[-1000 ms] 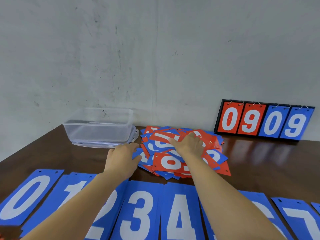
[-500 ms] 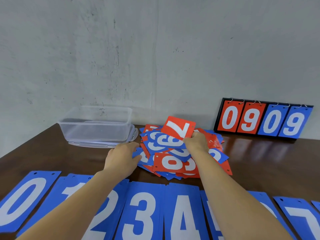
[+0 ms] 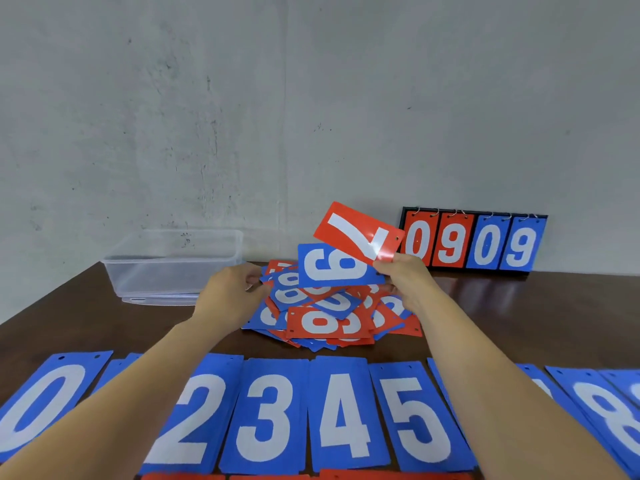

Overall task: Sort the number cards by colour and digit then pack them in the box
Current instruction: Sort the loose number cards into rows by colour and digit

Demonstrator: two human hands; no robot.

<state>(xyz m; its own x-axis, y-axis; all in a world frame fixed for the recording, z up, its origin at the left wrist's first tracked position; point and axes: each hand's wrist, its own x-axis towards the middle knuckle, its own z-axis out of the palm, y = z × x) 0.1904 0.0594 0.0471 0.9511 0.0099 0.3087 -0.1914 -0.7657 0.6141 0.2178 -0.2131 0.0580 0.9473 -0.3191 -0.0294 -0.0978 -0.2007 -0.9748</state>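
Note:
A heap of red and blue number cards (image 3: 329, 317) lies on the dark wooden table (image 3: 519, 323). My right hand (image 3: 408, 282) holds a red 7 card (image 3: 358, 233) and a blue 9 card (image 3: 337, 266) lifted above the heap. My left hand (image 3: 232, 296) rests at the heap's left edge, fingers curled at the cards there. A row of blue cards 0 to 8 (image 3: 266, 417) lies along the near edge, partly hidden by my forearms. The clear plastic box (image 3: 173, 261) stands at the back left.
A black flip scoreboard (image 3: 472, 244) showing 0 9 0 9 leans on the grey wall at the back right. The tops of red cards (image 3: 311, 476) show at the bottom edge. The box sits on its lid (image 3: 156, 300).
My right hand has lifted the red 7 and the blue 9 higher off the heap. My left hand has shifted slightly up at the heap's left edge.

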